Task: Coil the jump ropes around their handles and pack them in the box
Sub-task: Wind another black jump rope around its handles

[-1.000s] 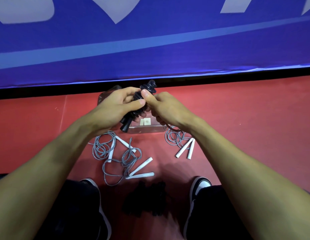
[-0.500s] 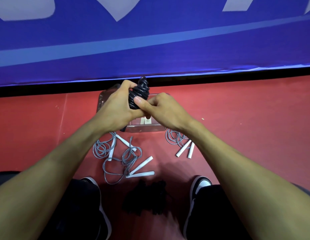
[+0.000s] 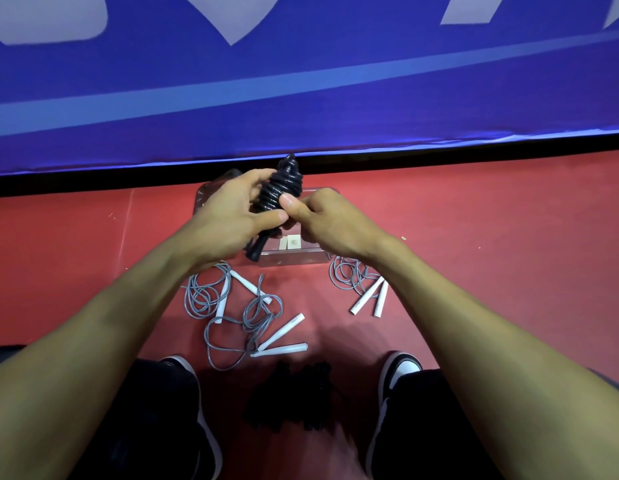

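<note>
Raised a little higher than before above the clear box (image 3: 294,259), black rope (image 3: 282,190) coiled on its handles, left hand (image 3: 231,216) wrapped round it, right hand (image 3: 321,216) pinching the coil, grey ropes (image 3: 231,306) loose on red floor (image 3: 508,237)

A single head-worn wide-angle camera is looking forward and steeply down, close over the person's forearms, taking in the red floor (image 3: 508,237) between the shoes near and the blue banner (image 3: 301,81) far.
</note>
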Demonstrator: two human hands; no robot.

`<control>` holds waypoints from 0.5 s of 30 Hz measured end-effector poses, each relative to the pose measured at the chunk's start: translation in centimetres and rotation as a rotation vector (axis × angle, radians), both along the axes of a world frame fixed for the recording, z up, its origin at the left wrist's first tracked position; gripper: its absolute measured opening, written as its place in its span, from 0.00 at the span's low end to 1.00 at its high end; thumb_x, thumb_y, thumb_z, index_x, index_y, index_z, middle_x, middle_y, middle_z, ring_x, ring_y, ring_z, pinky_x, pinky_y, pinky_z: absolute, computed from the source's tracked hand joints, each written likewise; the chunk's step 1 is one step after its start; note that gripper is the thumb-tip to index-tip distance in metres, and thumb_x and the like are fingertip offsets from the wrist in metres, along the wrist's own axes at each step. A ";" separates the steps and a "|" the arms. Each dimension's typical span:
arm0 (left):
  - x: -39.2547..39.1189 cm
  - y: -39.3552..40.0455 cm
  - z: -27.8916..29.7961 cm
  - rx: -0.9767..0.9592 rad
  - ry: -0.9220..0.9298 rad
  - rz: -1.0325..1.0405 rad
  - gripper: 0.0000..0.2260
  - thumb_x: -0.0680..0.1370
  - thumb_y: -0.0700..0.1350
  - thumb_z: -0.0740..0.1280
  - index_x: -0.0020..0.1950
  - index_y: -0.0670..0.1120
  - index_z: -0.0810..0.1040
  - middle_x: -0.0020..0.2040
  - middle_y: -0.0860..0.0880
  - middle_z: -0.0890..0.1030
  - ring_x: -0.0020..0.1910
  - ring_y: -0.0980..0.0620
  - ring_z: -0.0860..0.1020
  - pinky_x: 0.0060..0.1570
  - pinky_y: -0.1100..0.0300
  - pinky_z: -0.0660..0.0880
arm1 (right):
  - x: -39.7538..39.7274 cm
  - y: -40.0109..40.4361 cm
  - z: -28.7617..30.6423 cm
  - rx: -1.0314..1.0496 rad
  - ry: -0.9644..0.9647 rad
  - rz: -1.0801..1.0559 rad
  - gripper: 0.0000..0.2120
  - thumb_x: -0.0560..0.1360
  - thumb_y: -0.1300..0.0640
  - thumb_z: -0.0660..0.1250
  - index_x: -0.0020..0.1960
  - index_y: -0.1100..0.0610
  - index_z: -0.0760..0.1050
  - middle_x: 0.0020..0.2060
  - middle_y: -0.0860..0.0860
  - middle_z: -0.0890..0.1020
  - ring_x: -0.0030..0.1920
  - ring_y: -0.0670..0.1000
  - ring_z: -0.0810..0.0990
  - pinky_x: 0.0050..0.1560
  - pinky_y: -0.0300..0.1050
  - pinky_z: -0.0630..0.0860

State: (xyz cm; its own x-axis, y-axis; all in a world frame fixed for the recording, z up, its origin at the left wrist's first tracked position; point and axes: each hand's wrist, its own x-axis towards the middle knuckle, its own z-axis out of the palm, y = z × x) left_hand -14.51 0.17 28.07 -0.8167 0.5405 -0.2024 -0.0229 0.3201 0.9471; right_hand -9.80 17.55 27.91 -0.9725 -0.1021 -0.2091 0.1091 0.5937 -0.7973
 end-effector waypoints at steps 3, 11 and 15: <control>0.0 0.3 0.2 -0.007 0.046 0.089 0.17 0.73 0.38 0.75 0.60 0.46 0.79 0.51 0.46 0.86 0.47 0.51 0.84 0.47 0.59 0.81 | 0.0 -0.4 0.0 -0.014 -0.011 -0.010 0.33 0.84 0.40 0.53 0.48 0.69 0.79 0.32 0.60 0.81 0.22 0.42 0.69 0.32 0.43 0.67; 1.2 0.9 -0.1 -0.244 0.335 0.019 0.22 0.72 0.38 0.72 0.59 0.50 0.65 0.47 0.52 0.80 0.38 0.57 0.76 0.36 0.66 0.70 | 0.9 -1.0 1.0 -0.105 -0.024 0.054 0.24 0.84 0.44 0.58 0.31 0.51 0.73 0.25 0.48 0.79 0.20 0.40 0.71 0.25 0.30 0.63; 1.2 0.7 0.2 -0.139 0.100 -0.043 0.27 0.69 0.44 0.72 0.65 0.52 0.67 0.48 0.51 0.83 0.48 0.48 0.81 0.50 0.44 0.80 | 0.4 -0.6 0.4 -0.096 0.002 0.070 0.19 0.84 0.47 0.59 0.37 0.51 0.74 0.33 0.49 0.80 0.25 0.39 0.71 0.32 0.35 0.65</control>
State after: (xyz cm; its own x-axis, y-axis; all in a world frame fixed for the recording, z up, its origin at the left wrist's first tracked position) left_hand -13.30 0.83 28.32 -0.8131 0.5478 -0.1969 0.0856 0.4471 0.8904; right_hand -9.39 16.91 28.33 -0.9627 -0.1897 -0.1930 0.0681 0.5206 -0.8511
